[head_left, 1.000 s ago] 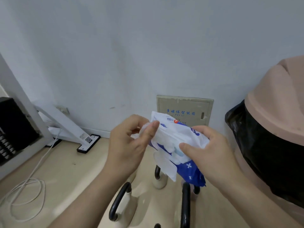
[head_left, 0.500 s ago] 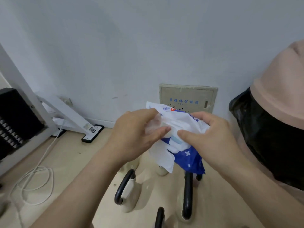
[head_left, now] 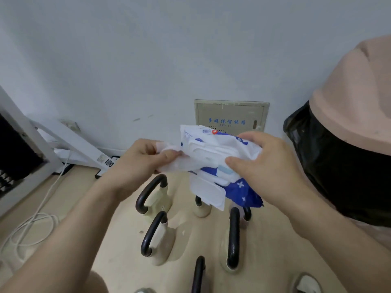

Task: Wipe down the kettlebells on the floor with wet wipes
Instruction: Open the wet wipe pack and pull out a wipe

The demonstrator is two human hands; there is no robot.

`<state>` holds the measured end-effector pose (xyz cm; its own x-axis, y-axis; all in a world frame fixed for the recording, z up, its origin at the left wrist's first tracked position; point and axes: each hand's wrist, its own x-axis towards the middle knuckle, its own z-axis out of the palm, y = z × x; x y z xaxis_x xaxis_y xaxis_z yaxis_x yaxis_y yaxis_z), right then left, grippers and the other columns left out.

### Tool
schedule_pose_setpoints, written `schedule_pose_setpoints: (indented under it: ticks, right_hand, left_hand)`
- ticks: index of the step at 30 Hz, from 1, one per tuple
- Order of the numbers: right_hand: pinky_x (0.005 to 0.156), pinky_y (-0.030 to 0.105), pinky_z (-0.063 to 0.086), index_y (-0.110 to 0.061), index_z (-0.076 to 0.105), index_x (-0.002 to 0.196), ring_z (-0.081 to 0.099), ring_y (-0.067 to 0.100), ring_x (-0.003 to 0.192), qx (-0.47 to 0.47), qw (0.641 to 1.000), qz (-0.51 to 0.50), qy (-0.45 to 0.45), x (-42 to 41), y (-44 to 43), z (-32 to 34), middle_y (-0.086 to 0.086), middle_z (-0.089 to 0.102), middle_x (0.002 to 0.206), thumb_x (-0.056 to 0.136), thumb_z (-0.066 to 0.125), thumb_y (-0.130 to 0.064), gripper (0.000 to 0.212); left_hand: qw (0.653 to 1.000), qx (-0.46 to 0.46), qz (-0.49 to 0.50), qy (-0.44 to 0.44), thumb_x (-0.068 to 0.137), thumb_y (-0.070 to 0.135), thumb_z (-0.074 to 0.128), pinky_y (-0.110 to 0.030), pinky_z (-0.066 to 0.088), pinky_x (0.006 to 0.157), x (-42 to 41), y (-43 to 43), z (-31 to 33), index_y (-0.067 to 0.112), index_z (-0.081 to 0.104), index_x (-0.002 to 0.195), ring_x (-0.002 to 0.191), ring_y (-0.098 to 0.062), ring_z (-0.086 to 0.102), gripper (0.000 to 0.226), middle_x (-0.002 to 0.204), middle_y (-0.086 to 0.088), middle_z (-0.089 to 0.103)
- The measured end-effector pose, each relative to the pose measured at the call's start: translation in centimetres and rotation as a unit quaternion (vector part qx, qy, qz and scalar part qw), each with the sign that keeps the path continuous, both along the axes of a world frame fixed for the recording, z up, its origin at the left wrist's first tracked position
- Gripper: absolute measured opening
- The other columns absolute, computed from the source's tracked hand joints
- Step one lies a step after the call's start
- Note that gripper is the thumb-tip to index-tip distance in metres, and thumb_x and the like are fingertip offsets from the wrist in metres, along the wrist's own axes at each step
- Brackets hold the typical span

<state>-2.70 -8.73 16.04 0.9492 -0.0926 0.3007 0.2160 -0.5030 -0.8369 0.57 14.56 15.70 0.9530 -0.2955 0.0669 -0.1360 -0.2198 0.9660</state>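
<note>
Left hand [head_left: 141, 166]: fingers [head_left: 169, 154] pinch one end of a white wipe [head_left: 175, 166], just left of the pack
Right hand [head_left: 268, 168]: fingers [head_left: 234, 160] curl round the pack of wet wipes [head_left: 211, 142], thumb on top, holding it in the air in front of the chest
Pack flap [head_left: 208, 193]: peeled open and hanging down below the pack
What has changed: half a second ago the left hand sat tight against the pack opening; now it has drawn away to the left and the wipe stretches between hand and pack; the view has also tipped down, so more kettlebells show
Wipe state: partly out, its far end seemingly still in the opening; whether it has come free I cannot tell
Kettlebells [head_left: 156, 237]: cream bodies with black handles, standing in a loose cluster on the floor [head_left: 118, 218] right under the hands, none touched
Meaning for the task: likely the last moment of getting a wipe out; wiping has not begun
Next move: probably free the wipe, put the pack aside, bend to the nearest kettlebell
Nearby: a bin [head_left: 349, 102] with a black bag at right, a white cable [head_left: 31, 229] at left
</note>
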Motion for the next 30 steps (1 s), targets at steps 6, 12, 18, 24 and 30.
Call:
schedule_pose_setpoints:
  ticks: [6,12,18,24,30]
  right_hand:
    - [0.067,0.030,0.061,-0.034,0.060,0.083,0.069,0.010,0.074,0.193,0.977,0.022,0.086,0.7,-0.4,0.4,-0.015,0.067,0.083,0.075,0.079,-0.015,0.028]
    - [0.065,0.023,0.052,-0.036,0.056,0.099,0.060,0.008,0.078,-0.007,1.000,0.011,0.017,-0.3,0.5,0.2,-0.022,0.057,0.082,0.079,0.073,-0.021,0.030]
    - [0.073,0.031,0.055,-0.038,0.053,0.085,0.059,0.009,0.081,0.047,0.998,-0.024,0.029,1.0,-0.6,0.1,-0.023,0.053,0.081,0.078,0.075,-0.019,0.030]
    - [0.057,0.019,0.056,-0.035,0.056,0.074,0.066,0.004,0.064,0.182,0.981,0.015,0.059,1.1,-1.2,0.2,-0.018,0.063,0.074,0.076,0.078,-0.010,0.034]
    - [0.053,0.020,0.056,-0.028,0.065,0.085,0.071,0.009,0.068,0.228,0.970,0.037,0.071,1.1,-2.1,0.4,-0.012,0.071,0.075,0.075,0.079,-0.008,0.027]
  left_hand:
    - [0.942,-0.325,0.080,0.036,0.093,0.031,0.053,-0.037,0.055,0.088,-0.2,-2.4,0.2,0.014,0.074,0.079,0.100,-0.022,0.068,0.031,0.090,-0.007,0.072]
    - [0.886,-0.443,0.130,0.041,0.097,0.043,0.045,-0.019,0.041,0.043,0.3,-1.1,2.2,0.018,0.045,0.062,0.045,-0.008,0.039,0.043,0.052,0.006,0.040]
    - [0.939,0.277,0.082,-0.188,0.086,0.027,0.067,-0.012,0.038,0.055,-0.6,-0.6,-0.1,0.032,0.064,0.104,0.055,0.000,0.051,0.019,0.058,0.021,0.057]
    - [0.891,0.371,0.039,-0.261,0.087,0.034,0.061,-0.025,0.048,0.071,-1.3,-3.8,-1.3,0.046,0.053,0.123,0.078,-0.006,0.056,0.039,0.093,0.025,0.064]
    - [0.889,0.368,0.024,-0.270,0.081,0.029,0.057,-0.013,0.037,0.058,-1.6,-4.3,-0.9,0.053,0.032,0.129,0.069,-0.009,0.049,0.059,0.084,0.017,0.058]
